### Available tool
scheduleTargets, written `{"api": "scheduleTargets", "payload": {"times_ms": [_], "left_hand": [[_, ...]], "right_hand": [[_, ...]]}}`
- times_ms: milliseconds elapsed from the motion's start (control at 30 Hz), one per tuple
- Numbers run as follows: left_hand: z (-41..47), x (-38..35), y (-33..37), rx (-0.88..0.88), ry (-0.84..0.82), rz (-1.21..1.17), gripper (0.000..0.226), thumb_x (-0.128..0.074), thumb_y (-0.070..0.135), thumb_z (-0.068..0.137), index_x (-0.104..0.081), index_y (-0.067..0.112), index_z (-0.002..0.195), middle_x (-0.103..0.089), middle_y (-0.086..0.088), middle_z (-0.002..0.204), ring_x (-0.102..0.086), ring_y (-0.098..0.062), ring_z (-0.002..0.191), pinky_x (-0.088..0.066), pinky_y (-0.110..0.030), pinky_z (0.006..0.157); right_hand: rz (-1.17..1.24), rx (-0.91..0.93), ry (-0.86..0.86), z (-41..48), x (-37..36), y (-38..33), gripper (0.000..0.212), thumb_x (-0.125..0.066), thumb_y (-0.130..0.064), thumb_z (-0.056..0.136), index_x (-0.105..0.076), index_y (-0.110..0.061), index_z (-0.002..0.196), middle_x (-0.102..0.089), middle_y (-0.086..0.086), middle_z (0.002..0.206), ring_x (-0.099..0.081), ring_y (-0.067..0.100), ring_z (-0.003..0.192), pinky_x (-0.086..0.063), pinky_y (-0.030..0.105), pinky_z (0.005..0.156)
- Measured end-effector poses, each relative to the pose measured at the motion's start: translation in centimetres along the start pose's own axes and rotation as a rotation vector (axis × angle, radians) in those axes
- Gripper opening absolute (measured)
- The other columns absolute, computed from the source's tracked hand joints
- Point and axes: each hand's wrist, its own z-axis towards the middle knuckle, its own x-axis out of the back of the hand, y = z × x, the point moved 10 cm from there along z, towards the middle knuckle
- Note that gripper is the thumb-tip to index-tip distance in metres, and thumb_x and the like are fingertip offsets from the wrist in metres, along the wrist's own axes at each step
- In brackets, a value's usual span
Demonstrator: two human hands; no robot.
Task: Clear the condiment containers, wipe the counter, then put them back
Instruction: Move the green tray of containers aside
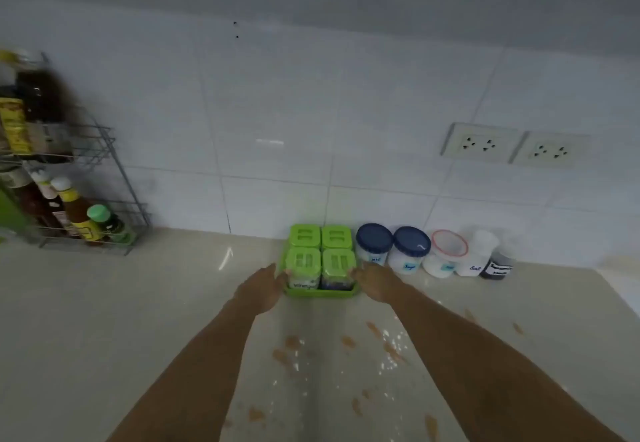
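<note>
At the centre of the frame a green tray [320, 292] sits on the pale counter [104, 303], close against the white tiled wall [277, 112]. It holds four green-lidded jars [322, 251] in a two-by-two block; the near left jar bears a label that seems to read "Vinegar", and the near right jar looks dark inside. The left hand [263, 286] is set against the tray's left side and the right hand [375, 280] against its right side, fingers curled around the edges; blur hides how firmly they grip.

Just to the right of the tray, along the wall, stands a row of containers: two blue-lidded jars [393, 247] with white contents, a red-rimmed tub [446, 254] holding something white, a white jar labelled "Salt" [479, 254], and a small jar with dark contents [498, 267] at the far end. The first blue-lidded jar is just beside the right hand.

Brown smears and white specks [332, 355] spot the counter in the lower middle, between the forearms. At the left edge a wire rack [114, 199] carries sauce bottles [79, 213] on two tiers. Two wall sockets [512, 145] are mounted at upper right.
</note>
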Motion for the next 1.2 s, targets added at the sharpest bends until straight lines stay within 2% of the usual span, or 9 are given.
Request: {"api": "scheduleTargets", "payload": {"times_ms": [67, 133, 233, 433, 667, 833, 1000, 1133, 1200], "left_hand": [[1.1, -0.4, -0.9, 0.047, 0.011, -0.107, 0.069, -0.025, 0.057, 0.095, -0.031, 0.009, 0.145, -0.036, -0.016, 0.150, -0.035, -0.028, 0.138, -0.025, -0.038, 0.114], [2.1, -1.5, -0.9, 0.059, -0.034, -0.228, 0.065, -0.030, 0.061, 0.093, -0.050, 0.013, 0.133, -0.053, -0.016, 0.137, -0.051, -0.028, 0.122, -0.037, -0.036, 0.103], [3.2, -2.5, -1.1, 0.131, -0.043, -0.521, 0.050, -0.047, 0.055, 0.090, -0.064, 0.013, 0.111, -0.066, -0.012, 0.112, -0.062, -0.026, 0.092, -0.048, -0.032, 0.080], [4.1, -3.5, -3.4, 0.228, -0.017, -0.786, 0.046, -0.070, 0.053, 0.076, -0.067, 0.008, 0.086, -0.068, -0.018, 0.103, -0.066, -0.029, 0.098, -0.053, -0.035, 0.084], [1.8, -3.9, -5.0, 0.277, 0.002, -0.888, 0.052, -0.074, 0.051, 0.072, -0.067, 0.004, 0.094, -0.068, -0.015, 0.104, -0.062, -0.022, 0.087, -0.050, -0.029, 0.075], [-0.8, -3.0, -4.4, 0.234, 0.019, -0.901, 0.057, -0.076, 0.051, 0.070, -0.067, 0.003, 0.100, -0.067, -0.017, 0.111, -0.063, -0.022, 0.091, -0.050, -0.028, 0.074], [-3.3, -2.8, -1.8, 0.163, -0.004, -0.892, 0.056, -0.074, 0.051, 0.072, -0.066, 0.005, 0.104, -0.068, -0.011, 0.111, -0.063, -0.023, 0.103, -0.049, -0.027, 0.074], [-4.6, -3.8, 1.2, 0.112, -0.013, -0.872, 0.056, -0.074, 0.051, 0.072, -0.066, 0.004, 0.101, -0.068, -0.011, 0.109, -0.063, -0.021, 0.095, -0.050, -0.027, 0.069], [-5.4, -4.7, 3.6, 0.080, -0.024, -0.862, 0.051, -0.074, 0.049, 0.073, -0.066, 0.004, 0.094, -0.068, -0.011, 0.102, -0.062, -0.020, 0.089, -0.049, -0.027, 0.070]], "right_hand": [[0.052, -0.053, 0.004, 0.7, -0.1, 0.4, 0.093, -0.018, -0.079, 0.082, -0.029, -0.015, 0.148, -0.039, 0.014, 0.149, -0.037, 0.033, 0.135, -0.032, 0.042, 0.110], [0.163, -0.085, -0.003, 0.4, -0.3, 0.3, 0.087, -0.028, -0.074, 0.087, -0.028, -0.013, 0.149, -0.036, 0.012, 0.152, -0.035, 0.032, 0.138, -0.030, 0.038, 0.111], [0.356, -0.130, 0.020, 0.9, -0.5, 0.4, 0.090, -0.040, -0.077, 0.079, -0.043, -0.014, 0.142, -0.047, 0.009, 0.145, -0.046, 0.028, 0.129, -0.037, 0.036, 0.105], [0.682, -0.235, 0.075, 1.0, -0.5, 1.1, 0.061, -0.067, -0.051, 0.080, -0.061, -0.005, 0.121, -0.061, 0.010, 0.122, -0.056, 0.022, 0.099, -0.042, 0.029, 0.083], [0.805, -0.191, 0.076, -1.9, -0.9, -0.2, 0.048, -0.071, -0.043, 0.081, -0.065, -0.006, 0.112, -0.063, 0.005, 0.106, -0.057, 0.019, 0.091, -0.042, 0.028, 0.080], [0.824, -0.150, 0.117, -5.2, -0.1, -0.7, 0.044, -0.072, -0.043, 0.080, -0.064, -0.010, 0.107, -0.065, 0.008, 0.116, -0.059, 0.021, 0.099, -0.047, 0.032, 0.091], [0.847, -0.152, 0.167, -9.8, 1.8, 0.1, 0.051, -0.069, -0.043, 0.082, -0.061, -0.006, 0.116, -0.060, 0.006, 0.111, -0.054, 0.020, 0.096, -0.039, 0.028, 0.083], [0.848, -0.171, 0.220, -13.1, 3.5, 2.6, 0.049, -0.069, -0.045, 0.081, -0.064, -0.005, 0.110, -0.063, 0.005, 0.109, -0.058, 0.019, 0.094, -0.045, 0.030, 0.086], [0.859, -0.182, 0.248, -14.8, 4.6, 4.3, 0.047, -0.070, -0.043, 0.081, -0.066, -0.006, 0.109, -0.064, 0.006, 0.107, -0.060, 0.017, 0.087, -0.047, 0.028, 0.078]]}}
